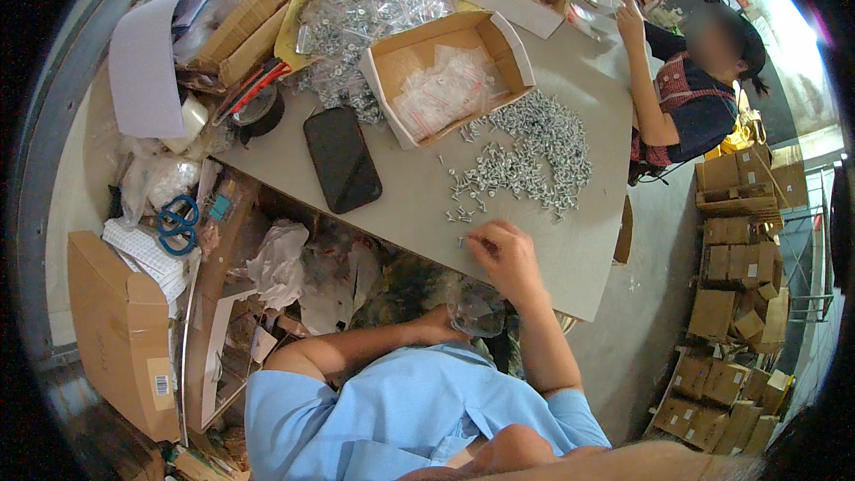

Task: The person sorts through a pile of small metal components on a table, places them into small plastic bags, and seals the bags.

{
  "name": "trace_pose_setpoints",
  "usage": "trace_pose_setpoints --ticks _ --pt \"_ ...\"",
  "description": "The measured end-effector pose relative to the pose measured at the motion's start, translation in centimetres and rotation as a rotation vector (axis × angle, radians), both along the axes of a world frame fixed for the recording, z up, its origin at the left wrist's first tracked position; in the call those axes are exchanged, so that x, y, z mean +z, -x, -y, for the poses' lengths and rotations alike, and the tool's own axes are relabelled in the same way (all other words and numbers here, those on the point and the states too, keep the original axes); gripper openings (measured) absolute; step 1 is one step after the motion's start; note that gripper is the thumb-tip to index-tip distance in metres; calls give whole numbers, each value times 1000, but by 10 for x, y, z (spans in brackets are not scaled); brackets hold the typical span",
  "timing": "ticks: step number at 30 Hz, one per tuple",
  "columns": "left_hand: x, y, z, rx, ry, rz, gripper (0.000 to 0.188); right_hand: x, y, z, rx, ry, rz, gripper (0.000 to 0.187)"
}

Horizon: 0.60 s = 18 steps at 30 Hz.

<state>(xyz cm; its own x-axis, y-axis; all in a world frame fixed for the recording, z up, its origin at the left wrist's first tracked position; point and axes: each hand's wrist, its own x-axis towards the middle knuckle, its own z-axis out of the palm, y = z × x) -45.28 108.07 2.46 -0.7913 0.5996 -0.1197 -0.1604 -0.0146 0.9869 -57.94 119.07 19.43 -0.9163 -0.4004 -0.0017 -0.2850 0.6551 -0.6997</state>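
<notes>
My right hand (pixel 505 252) is over the near edge of the grey table (pixel 419 205), its fingers curled together. A single small screw (pixel 461 241) shows right beside the fingertips; whether anything is pinched in them is hidden. Just beyond lies a spread pile of small silvery screws (pixel 543 156). Below the table edge, close to my body, my left hand (pixel 438 324) grips a clear plastic bag (pixel 478 313); its fingers are partly hidden. Behind the screws stands an open cardboard box (pixel 392 107) holding small clear zip bags (pixel 450 85).
A black phone (pixel 342 160) lies left of the screws. Filled screw bags (pixel 356 18) heap at the back. Blue-handled scissors (pixel 177 225) and a cardboard box (pixel 120 330) are at left. Across the table, a person (pixel 681 93) raises both hands. Stacked cartons (pixel 735 258) line the right.
</notes>
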Motion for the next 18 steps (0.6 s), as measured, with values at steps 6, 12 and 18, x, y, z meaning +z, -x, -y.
trace_pose_setpoints --ticks 6,12,18 --pt "12 2 4 -1 209 -72 47 -25 17 20 32 -60 -388 20" --pt "26 8 10 -72 133 105 46 -25 6 13 9 -74 -436 16" --pt "1 4 4 -77 127 2 42 -19 -10 -9 -58 -120 -318 11"
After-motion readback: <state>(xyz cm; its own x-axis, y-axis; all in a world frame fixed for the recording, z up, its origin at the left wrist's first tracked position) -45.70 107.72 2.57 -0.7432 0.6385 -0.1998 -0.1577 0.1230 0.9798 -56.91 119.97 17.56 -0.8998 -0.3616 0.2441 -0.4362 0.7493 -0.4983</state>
